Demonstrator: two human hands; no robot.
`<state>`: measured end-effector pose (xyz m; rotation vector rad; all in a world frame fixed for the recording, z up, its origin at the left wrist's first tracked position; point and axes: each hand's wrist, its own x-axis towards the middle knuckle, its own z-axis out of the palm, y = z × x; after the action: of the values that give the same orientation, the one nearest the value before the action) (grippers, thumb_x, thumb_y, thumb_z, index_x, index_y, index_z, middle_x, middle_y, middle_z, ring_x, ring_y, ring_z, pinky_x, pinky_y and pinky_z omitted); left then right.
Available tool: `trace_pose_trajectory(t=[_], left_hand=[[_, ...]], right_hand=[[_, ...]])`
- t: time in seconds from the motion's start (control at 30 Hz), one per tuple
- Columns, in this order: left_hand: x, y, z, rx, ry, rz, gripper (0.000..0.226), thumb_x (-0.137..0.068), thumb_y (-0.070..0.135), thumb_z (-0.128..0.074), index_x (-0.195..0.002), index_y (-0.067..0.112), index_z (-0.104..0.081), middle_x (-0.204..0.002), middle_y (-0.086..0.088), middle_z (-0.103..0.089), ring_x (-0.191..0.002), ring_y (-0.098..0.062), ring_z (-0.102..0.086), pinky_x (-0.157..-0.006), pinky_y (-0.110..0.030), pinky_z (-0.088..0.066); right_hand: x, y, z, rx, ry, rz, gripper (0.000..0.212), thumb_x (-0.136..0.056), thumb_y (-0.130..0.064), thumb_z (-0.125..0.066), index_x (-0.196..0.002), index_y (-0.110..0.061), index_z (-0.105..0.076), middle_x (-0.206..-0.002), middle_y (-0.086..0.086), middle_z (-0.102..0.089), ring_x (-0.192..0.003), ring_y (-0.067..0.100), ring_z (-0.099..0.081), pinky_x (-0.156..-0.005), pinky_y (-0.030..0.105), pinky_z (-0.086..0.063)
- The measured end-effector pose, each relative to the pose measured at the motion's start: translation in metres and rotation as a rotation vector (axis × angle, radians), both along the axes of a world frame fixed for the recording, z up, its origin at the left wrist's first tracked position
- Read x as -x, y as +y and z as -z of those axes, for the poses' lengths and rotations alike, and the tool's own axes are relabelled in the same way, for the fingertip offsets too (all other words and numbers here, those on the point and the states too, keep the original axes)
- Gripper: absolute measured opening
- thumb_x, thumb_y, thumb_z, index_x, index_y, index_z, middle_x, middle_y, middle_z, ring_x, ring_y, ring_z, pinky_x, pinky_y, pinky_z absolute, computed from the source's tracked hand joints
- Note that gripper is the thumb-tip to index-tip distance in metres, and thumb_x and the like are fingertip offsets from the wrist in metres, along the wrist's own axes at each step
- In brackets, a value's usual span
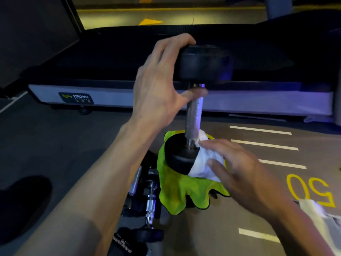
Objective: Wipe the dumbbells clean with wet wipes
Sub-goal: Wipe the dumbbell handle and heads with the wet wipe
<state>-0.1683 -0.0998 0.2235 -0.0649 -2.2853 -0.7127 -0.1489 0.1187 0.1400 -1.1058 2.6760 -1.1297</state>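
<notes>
There is one view only, from a wide-angle camera worn on the person's head. It looks forward and steeply down over both forearms, close to the work: the left hand (162,78) and right hand (245,174) fill the middle, around an upright dumbbell (195,111). The floor (55,141) spreads below, and a treadmill (114,97) crosses the top, its straight edges bowed by the lens.

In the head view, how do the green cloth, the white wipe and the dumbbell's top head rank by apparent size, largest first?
1. Green cloth, partly hidden under the dumbbell.
2. Top head.
3. White wipe, partly covered by the right hand.
The cloth and the top head look close, and the head is nearer the camera, so that order is unsure.
</notes>
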Motion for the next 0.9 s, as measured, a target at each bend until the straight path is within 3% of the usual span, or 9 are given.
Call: trace_pose_trajectory(t=[0.13,0.23,0.37,0.43,0.5,0.6,0.67,0.8,0.9], left_hand=[[0.013,0.002,-0.001,-0.022,-0.024,0.001,0.09,-0.065,0.046,-0.096,-0.142,0.028,-0.053,-0.14,0.012,-0.054,-0.122,-0.009,-0.057,-0.101,-0.04,-0.052],[0.022,0.0,0.001,-0.021,-0.024,0.006,0.09,-0.064,0.046,-0.095,-0.142,0.029,-0.053,-0.139,0.013,-0.054,-0.121,-0.008,-0.057,-0.097,-0.032,-0.05],[0.032,-0.007,0.001,-0.019,-0.041,0.007,0.092,-0.064,0.049,-0.094,-0.143,0.031,-0.052,-0.138,0.014,-0.054,-0.121,-0.006,-0.055,-0.091,-0.024,-0.043],[0.035,-0.009,0.002,-0.019,-0.044,0.011,0.092,-0.064,0.05,-0.094,-0.143,0.031,-0.052,-0.138,0.014,-0.054,-0.122,-0.006,-0.055,-0.091,-0.026,-0.044],[0.036,-0.011,0.004,-0.025,-0.039,0.02,0.092,-0.064,0.049,-0.095,-0.144,0.03,-0.052,-0.138,0.014,-0.053,-0.123,-0.007,-0.054,-0.093,-0.026,-0.045],[0.038,-0.011,0.006,-0.026,-0.032,0.033,0.092,-0.064,0.048,-0.095,-0.144,0.03,-0.052,-0.136,0.016,-0.051,-0.121,-0.006,-0.054,-0.094,-0.024,-0.044],[0.04,-0.011,0.007,-0.024,-0.023,0.037,0.092,-0.064,0.048,-0.095,-0.143,0.03,-0.052,-0.131,0.021,-0.047,-0.119,-0.005,-0.053,-0.091,-0.02,-0.044],[0.04,-0.013,0.009,-0.026,-0.008,0.052,0.091,-0.064,0.049,-0.094,-0.143,0.028,-0.053,-0.13,0.021,-0.048,-0.117,-0.002,-0.052,-0.091,-0.014,-0.042],[0.039,-0.017,0.01,-0.027,-0.012,0.055,0.091,-0.065,0.05,-0.094,-0.144,0.028,-0.052,-0.131,0.021,-0.047,-0.118,0.001,-0.051,-0.091,-0.009,-0.04]], right_hand=[[0.022,0.002,-0.009,0.035,-0.062,0.016,0.038,-0.093,-0.024,-0.068,-0.131,-0.029,-0.069,-0.118,-0.019,-0.065,-0.112,-0.002,-0.06,-0.088,0.006,-0.044],[0.03,0.005,-0.009,0.032,-0.091,-0.009,0.022,-0.094,-0.014,-0.075,-0.108,-0.032,-0.073,-0.112,-0.016,-0.065,-0.106,0.003,-0.063,-0.082,0.011,-0.049],[0.031,0.0,-0.013,0.109,-0.033,0.058,0.009,-0.097,-0.027,-0.066,-0.091,-0.033,-0.065,-0.092,-0.012,-0.068,-0.086,0.011,-0.064,-0.075,0.033,-0.052],[0.034,-0.005,-0.018,0.274,-0.018,0.153,0.009,-0.098,-0.024,-0.066,-0.092,-0.03,-0.064,-0.086,-0.016,-0.069,-0.077,0.007,-0.064,-0.067,0.026,-0.053],[0.037,-0.012,-0.024,0.388,0.082,0.241,0.02,-0.097,-0.012,-0.069,-0.09,-0.029,-0.062,-0.082,-0.019,-0.067,-0.073,0.001,-0.062,-0.065,0.016,-0.048],[0.041,-0.028,-0.03,0.359,0.346,0.291,0.017,-0.09,-0.009,-0.068,-0.094,-0.026,-0.067,-0.085,-0.013,-0.061,-0.074,0.006,-0.059,-0.069,0.031,-0.052],[0.046,-0.038,-0.027,0.288,0.418,0.221,0.014,-0.088,-0.01,-0.07,-0.096,-0.02,-0.073,-0.092,-0.008,-0.056,-0.076,0.009,-0.055,-0.07,0.029,-0.049],[0.054,-0.043,-0.019,0.086,0.189,-0.129,0.013,-0.089,-0.015,-0.073,-0.097,-0.022,-0.08,-0.092,-0.008,-0.057,-0.077,0.009,-0.058,-0.069,0.023,-0.046],[0.054,-0.033,-0.023,-0.003,-0.008,-0.182,0.021,-0.095,-0.028,-0.066,-0.108,-0.03,-0.082,-0.098,-0.013,-0.063,-0.092,0.007,-0.064,-0.076,0.012,-0.043]])
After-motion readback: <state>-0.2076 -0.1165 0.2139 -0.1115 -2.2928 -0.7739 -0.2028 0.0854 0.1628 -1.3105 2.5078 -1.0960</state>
